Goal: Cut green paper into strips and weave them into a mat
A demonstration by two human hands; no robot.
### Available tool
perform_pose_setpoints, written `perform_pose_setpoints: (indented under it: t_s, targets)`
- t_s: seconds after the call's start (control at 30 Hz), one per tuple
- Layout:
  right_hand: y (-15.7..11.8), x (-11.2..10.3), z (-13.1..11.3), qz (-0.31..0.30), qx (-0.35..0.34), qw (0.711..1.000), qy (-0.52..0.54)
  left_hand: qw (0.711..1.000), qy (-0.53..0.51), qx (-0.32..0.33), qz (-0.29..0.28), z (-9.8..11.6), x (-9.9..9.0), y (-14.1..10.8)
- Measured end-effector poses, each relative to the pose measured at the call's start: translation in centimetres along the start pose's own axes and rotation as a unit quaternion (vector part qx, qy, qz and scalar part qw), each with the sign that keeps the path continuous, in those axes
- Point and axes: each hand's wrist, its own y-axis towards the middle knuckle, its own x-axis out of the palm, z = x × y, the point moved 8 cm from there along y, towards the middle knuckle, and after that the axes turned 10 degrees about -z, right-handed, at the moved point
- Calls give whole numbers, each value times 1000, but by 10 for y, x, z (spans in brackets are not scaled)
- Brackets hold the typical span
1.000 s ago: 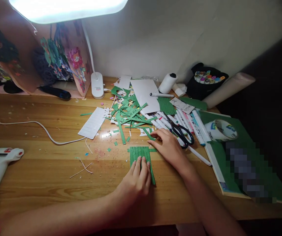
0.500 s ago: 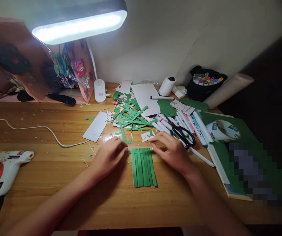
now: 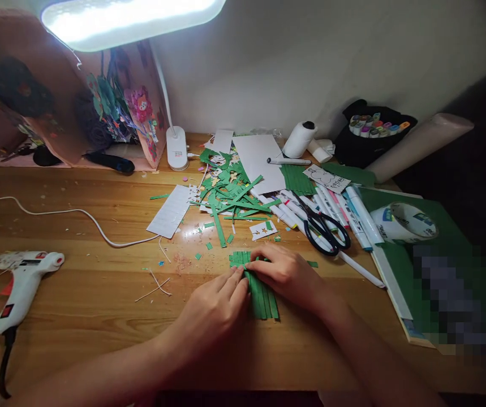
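A small panel of green paper strips (image 3: 265, 302) lies on the wooden desk, its strips running side by side toward me. A narrow cross strip (image 3: 313, 264) sticks out to the right near its far end. My left hand (image 3: 221, 297) comes over the panel's left side, fingers drawn together with their tips on the strips. From the right, my right hand (image 3: 287, 277) bends its fingers onto the same strips, its tips close to those of my left hand. Both hands cover part of the panel. Whether the fingertips pinch a single strip is hidden.
Beyond the hands lie a heap of green paper scraps (image 3: 229, 189), black-handled scissors (image 3: 325, 232) and several markers (image 3: 293, 209). A glue gun (image 3: 26, 282) rests at left. A tape roll (image 3: 408, 221) sits on a green board (image 3: 455, 249) at right. The lamp (image 3: 132, 22) hangs above.
Both hands have moved from the ends of the cross strip inward and nearer to me, onto the panel. The camera view has shifted slightly.
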Motion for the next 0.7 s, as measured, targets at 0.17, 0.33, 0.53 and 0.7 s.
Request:
perform_pose_setpoints:
  t_s: [0.17, 0.33, 0.53, 0.7]
  targets:
    - [1, 0, 0, 18, -11, 1000, -8, 999, 19, 0, -42, 0, 12, -2]
    - [2, 1, 1, 12, -3, 1000, 5, 999, 8, -10, -42, -4, 10, 0]
    - [2, 0, 2, -13, 5, 999, 32, 998, 16, -38, -52, -5, 14, 0]
    - [2, 2, 7, -28, 34, 996, 73, 997, 24, -57, -52, -3, 21, -2]
